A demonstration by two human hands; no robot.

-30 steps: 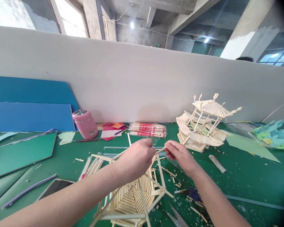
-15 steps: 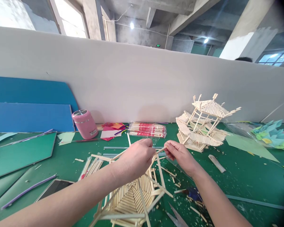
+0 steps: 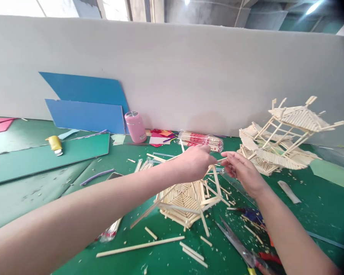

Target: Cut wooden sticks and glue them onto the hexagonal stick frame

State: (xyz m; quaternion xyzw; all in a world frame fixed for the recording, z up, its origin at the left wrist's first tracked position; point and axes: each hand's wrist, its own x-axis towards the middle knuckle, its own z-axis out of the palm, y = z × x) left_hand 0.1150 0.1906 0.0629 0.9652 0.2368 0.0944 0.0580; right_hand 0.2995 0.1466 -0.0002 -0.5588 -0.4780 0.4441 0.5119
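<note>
Pinching stick (image 3: 221, 159), both hands, unlabelled

Your left hand (image 3: 195, 162) reaches forward, fingers curled in a pinch; your right hand (image 3: 242, 170) meets it, fingertips pinched, both forearms outstretched.

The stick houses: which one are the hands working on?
The unfinished stick house lying flat under both hands, left hand, right hand. The tall finished one stands apart, right.

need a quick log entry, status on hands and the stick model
Left hand and right hand pinch a thin wooden stick together. Below: hexagonal pale wooden stick frame on green mat. Scissors, loose sticks close by.
</note>
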